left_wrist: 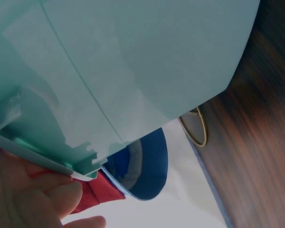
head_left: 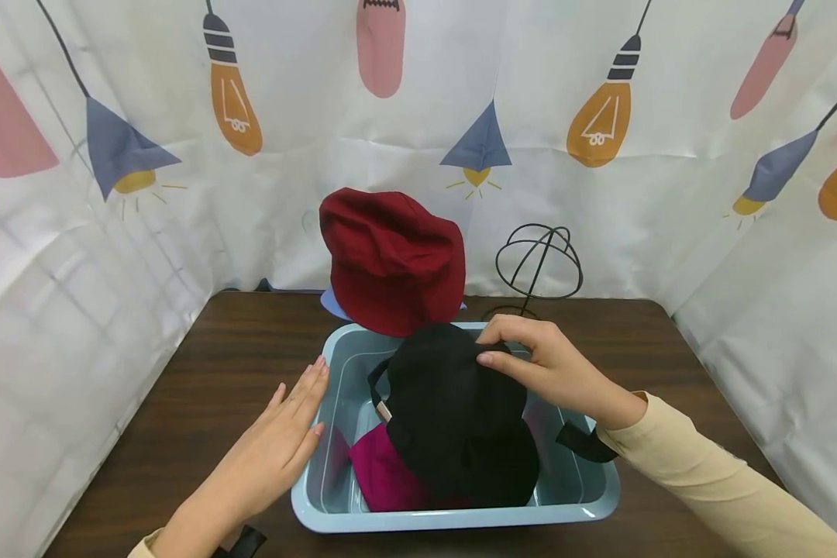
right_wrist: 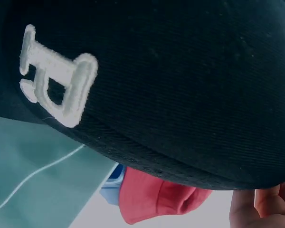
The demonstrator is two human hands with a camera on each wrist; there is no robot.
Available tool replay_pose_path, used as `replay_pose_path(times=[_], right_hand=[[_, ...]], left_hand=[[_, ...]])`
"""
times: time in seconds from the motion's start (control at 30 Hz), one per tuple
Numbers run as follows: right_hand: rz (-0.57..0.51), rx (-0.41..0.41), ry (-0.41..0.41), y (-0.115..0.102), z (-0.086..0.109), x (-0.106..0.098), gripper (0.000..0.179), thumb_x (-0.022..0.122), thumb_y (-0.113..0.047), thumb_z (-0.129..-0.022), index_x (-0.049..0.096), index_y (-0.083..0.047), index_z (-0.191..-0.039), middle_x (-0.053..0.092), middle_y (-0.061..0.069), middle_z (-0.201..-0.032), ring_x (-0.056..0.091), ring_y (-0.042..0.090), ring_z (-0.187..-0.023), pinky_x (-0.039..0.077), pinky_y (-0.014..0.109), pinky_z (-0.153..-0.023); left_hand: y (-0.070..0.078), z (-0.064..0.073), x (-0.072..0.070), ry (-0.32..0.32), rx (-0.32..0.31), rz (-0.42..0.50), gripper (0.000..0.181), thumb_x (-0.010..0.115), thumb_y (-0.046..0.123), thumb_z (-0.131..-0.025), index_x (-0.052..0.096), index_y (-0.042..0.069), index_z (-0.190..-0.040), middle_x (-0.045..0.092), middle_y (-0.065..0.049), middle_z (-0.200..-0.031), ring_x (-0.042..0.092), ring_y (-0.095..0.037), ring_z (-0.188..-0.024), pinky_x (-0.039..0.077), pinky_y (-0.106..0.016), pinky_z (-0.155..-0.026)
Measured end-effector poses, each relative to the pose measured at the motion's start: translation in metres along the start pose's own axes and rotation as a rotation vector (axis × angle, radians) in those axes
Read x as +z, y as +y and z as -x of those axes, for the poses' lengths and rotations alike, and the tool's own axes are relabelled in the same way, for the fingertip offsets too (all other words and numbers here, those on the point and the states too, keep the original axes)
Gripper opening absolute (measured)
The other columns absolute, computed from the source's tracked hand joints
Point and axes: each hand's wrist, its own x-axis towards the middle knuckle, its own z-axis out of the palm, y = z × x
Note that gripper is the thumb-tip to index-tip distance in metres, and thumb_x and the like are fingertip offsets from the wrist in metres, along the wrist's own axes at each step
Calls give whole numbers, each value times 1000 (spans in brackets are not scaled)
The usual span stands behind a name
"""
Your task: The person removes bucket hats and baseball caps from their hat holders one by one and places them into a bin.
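Note:
A black cap (head_left: pixel 460 418), tilted over the inside of a light blue plastic basin (head_left: pixel 453 521), is pinched at its upper right edge by my right hand (head_left: pixel 547 368). White raised lettering (right_wrist: pixel 61 76) shows on the cap in the right wrist view. Beneath it, a magenta cloth item (head_left: pixel 390 477) lies in the basin, partly covered. My left hand (head_left: pixel 275 442) lies along the basin's left rim with fingers straight, holding nothing; whether it touches the rim I cannot tell.
Behind the basin, a dark red cap (head_left: pixel 397 260) sits above a blue hat (left_wrist: pixel 154 166), mostly hidden from the head view. A black wire stand (head_left: pixel 540 263) rises at the back right. Brown wood-grain tabletop (head_left: pixel 181 434) surrounds the basin; patterned white curtain (head_left: pixel 307 194) encloses the back and sides.

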Motion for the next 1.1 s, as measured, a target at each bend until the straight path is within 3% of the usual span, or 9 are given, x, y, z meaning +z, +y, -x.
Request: replay_pose_path(times=[0.23,0.5,0.9,1.1], right_hand=[[-10,-26,-39,-1,3,5,18,66,5,-85,62,-12,-91,55,-3,-82,50,12,-76,43,27,-67],[-58,36,-124,4,10,11,13,64,-1,-89,63,-13,-92,57,-4,-83,52,12,-76,47,27,-67],[12,84,-293,16,7,32,7,65,-12,-91,66,-13,-98,59,-8,-86,52,5,-76,48,23,-68],[4,93,-359,18,1,43,9,66,-12,-90,66,-11,-99,62,-6,-92,54,5,-80,49,23,-71]], left_hand=[[-1,0,0,9,10,-12,65,50,25,-99,18,6,-152,20,-10,-157,17,-27,-143,11,-47,-115],[-3,2,3,49,35,-30,64,52,24,-98,22,6,-152,23,-9,-156,17,-23,-144,-2,-29,-114],[-2,2,2,49,34,-19,63,50,24,-98,21,6,-152,21,-9,-157,16,-23,-144,-2,-28,-114],[-1,1,1,1,3,-12,64,48,25,-99,19,5,-152,18,-9,-158,15,-26,-144,4,-41,-116]])
